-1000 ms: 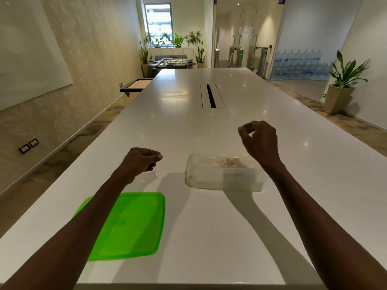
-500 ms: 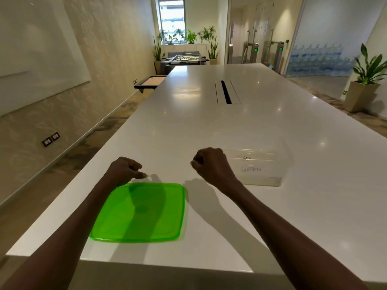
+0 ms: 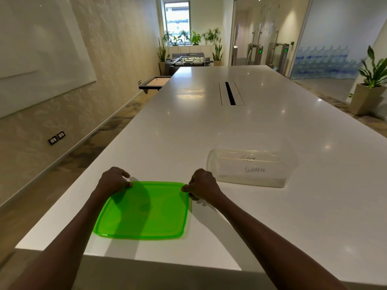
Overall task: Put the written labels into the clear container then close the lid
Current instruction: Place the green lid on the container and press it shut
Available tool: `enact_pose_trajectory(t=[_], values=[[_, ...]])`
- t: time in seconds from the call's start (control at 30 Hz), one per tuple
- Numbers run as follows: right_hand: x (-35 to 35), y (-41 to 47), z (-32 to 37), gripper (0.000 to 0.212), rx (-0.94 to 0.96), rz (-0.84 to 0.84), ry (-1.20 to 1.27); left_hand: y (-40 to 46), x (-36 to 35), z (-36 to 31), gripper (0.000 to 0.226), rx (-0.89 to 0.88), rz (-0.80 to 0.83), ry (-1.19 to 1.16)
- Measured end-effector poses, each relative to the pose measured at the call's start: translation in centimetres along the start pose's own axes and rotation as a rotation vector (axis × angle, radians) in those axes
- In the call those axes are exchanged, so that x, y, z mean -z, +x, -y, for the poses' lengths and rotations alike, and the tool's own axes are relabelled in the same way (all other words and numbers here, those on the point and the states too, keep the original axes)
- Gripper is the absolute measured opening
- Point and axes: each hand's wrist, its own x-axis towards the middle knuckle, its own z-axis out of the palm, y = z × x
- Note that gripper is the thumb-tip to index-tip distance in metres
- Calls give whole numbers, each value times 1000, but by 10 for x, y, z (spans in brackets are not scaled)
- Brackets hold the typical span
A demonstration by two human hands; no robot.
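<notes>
A green translucent lid (image 3: 144,212) lies flat on the white table (image 3: 240,122), near its front edge. My left hand (image 3: 114,181) pinches the lid's far left corner. My right hand (image 3: 202,184) pinches its far right corner. Right of the lid stands the clear container (image 3: 251,162), open on top. Inside it are white written labels; one (image 3: 254,170) reads "Giraffe", and another (image 3: 247,158) stands behind it with writing I cannot read fully.
A black cable slot (image 3: 230,96) runs along the table's middle, farther back. Potted plant (image 3: 370,84) stands on the floor at right. The table's left edge drops to a carpeted aisle along the wall.
My right hand has come from above the container leftward to the lid's right corner. My left hand has settled on the lid's left corner. The view shifted left.
</notes>
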Motion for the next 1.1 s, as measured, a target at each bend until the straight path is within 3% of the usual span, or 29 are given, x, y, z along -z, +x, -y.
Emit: enact_pose_trajectory(t=[0.37,0.67,0.83,0.97,1.1], values=[[2,-1,1,19,32,-16,4,4,4,-4,11,-72,-63,-27],[50,0,29,19,234,-305,-23,18,56,-51,21,-271,-205,-260],[92,-4,38,21,342,-541,-60,10,71,-98,21,-383,-377,-343],[130,-7,37,21,345,-639,-98,0,76,-137,18,-544,-529,-343],[173,-14,32,21,348,-687,-52,-8,81,-175,16,-631,-580,-439]])
